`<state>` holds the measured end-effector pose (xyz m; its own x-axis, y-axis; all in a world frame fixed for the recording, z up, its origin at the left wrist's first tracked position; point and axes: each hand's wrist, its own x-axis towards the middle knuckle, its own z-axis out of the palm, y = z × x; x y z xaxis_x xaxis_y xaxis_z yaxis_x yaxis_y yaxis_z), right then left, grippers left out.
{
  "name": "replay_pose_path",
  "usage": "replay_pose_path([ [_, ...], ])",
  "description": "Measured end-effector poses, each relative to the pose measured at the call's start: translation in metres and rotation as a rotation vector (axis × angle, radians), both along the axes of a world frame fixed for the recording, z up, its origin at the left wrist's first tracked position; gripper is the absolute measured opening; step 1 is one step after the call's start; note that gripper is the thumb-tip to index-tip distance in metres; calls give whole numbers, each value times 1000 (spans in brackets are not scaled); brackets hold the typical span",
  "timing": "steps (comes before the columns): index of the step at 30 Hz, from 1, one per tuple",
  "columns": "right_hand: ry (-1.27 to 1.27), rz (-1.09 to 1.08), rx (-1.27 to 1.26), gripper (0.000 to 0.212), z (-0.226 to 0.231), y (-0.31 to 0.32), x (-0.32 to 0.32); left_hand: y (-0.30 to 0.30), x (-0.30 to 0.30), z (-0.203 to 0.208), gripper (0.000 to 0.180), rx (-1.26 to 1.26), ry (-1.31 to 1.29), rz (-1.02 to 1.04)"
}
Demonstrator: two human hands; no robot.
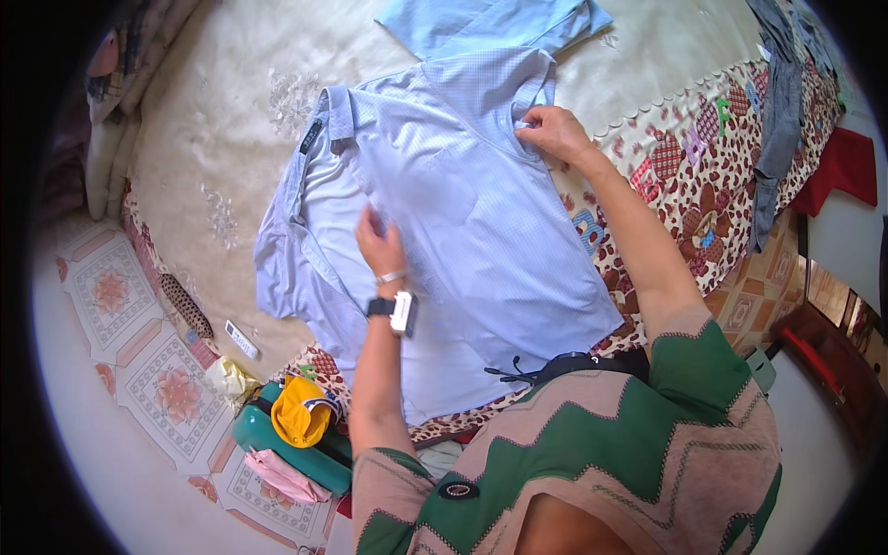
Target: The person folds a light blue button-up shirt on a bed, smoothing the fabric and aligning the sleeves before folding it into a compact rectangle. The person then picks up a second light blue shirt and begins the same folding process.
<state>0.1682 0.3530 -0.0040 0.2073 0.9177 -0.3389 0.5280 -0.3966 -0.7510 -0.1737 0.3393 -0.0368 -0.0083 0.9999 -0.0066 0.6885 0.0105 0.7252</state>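
Note:
A light blue checked short-sleeved shirt (481,268) lies spread on the bed, front up and unbuttoned. Its collar (340,118) points to the far left, and the pale inside shows along the left side. At the far right, my right hand (555,134) pinches the cloth near the sleeve and side seam. My left hand (381,248), with a bracelet and a wrist device (401,313) behind it, is closed on the shirt's front edge near the middle. The cloth beside that hand is smeared by motion, and its fingertips are partly hidden.
Another light blue garment (490,23) lies beyond the shirt. A remote control (241,339) and a brown patterned object (186,306) rest at the bed's left edge. Below stands a green container (296,453) with yellow cloth (302,412) on it. Grey trousers (777,129) hang at the right.

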Motion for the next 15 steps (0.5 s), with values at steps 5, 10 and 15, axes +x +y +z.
replay_pose_path([
  [5,109,-219,168,21,4,-25,5,-130,13,28,51,-197,-53,121],
  [10,280,-521,-20,20,-23,-64,43,-232,14,26,54,-335,-39,202],
  [15,392,-334,-62,16,-8,-145,39,-297,1,18,36,-527,-156,322],
])
